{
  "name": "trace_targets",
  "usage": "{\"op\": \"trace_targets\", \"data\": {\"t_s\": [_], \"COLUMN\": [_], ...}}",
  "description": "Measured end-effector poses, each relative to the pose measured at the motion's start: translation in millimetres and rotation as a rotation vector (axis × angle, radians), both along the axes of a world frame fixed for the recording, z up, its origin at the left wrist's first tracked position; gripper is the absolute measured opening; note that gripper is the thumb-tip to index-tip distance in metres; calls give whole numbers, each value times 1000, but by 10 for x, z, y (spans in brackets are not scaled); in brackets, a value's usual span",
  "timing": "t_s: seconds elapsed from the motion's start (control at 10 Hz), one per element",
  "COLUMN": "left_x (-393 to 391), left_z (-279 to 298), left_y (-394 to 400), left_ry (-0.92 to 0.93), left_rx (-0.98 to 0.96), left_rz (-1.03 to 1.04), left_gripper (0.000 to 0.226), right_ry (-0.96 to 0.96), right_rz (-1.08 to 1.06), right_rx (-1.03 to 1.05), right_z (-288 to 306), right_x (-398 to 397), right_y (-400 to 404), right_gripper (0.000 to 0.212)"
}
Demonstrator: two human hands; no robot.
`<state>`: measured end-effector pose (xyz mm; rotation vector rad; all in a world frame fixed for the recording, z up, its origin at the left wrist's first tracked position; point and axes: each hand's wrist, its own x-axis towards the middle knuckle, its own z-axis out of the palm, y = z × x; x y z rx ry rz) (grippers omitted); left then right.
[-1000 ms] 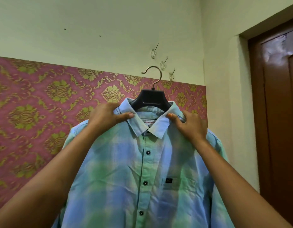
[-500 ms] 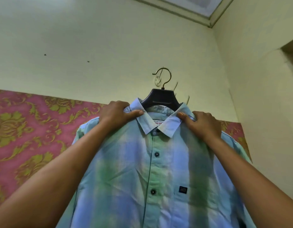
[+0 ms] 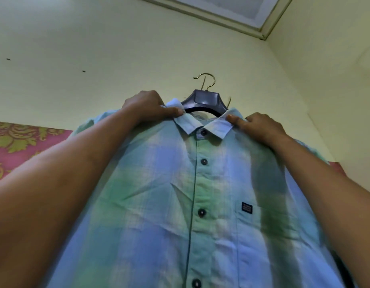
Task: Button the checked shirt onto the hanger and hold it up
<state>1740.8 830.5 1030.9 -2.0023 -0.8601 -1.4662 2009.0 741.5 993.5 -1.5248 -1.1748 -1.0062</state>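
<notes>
The checked shirt [image 3: 196,204] fills the centre and lower part of the frame, hanging on the dark hanger [image 3: 204,100] whose metal hook [image 3: 207,82] stands free in the upper middle, against the pale wall [image 3: 96,48] and not caught on anything that I can see. The placket runs straight down from the collar [image 3: 202,123], its buttons [image 3: 203,161] closed as far as the frame shows; the hem is out of view. The shirt's long axis is vertical, the hanger's bar horizontal across the shoulders. The left hand [image 3: 146,107] pinches the collar and shoulder at centre left, thumb over the cloth; the right hand [image 3: 261,127] grips the opposite shoulder at centre right, fingers curled, thumb tip pressed on the collar. Both sit level, just beside the hanger's neck, the left perhaps a little nearer the hook. Buttoning looks done; the holding-up seems under way, and it depends on keeping both grips level so the bar does not tip
</notes>
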Motion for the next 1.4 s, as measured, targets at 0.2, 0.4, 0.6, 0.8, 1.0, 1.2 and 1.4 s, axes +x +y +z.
{"op": "trace_targets", "data": {"t_s": [0.2, 0.4, 0.6, 0.8, 1.0, 1.2, 1.4], "left_x": [20, 40, 26, 37, 5, 8, -49], "left_z": [144, 167, 61, -53, -279, -1079, -2040], "left_y": [61, -26, -58, -131, -256, -437, -622], "left_ry": [15, 33, 71, 48, -25, -123, -131], "left_rx": [-18, -80, -209, -222, -85, 101, 43], "left_rz": [27, 21, 14, 81, 193, 41, -41], "left_gripper": [70, 66, 69, 71, 64, 53, 60], "right_ry": [86, 143, 152, 69, -110, -159, -289], "right_rz": [186, 280, 244, 106, -70, 67, 37], "right_rx": [-115, -208, -291, -329, -60, 101, 111], "right_z": [173, 242, 171, 87, -221, -989, -1958], "right_x": [44, 1, -29, -108, -142, -245, -511], "right_y": [-2, -110, -155, -194, -242, -366, -568], "right_gripper": [61, 67, 62, 67, 53, 49, 66]}}
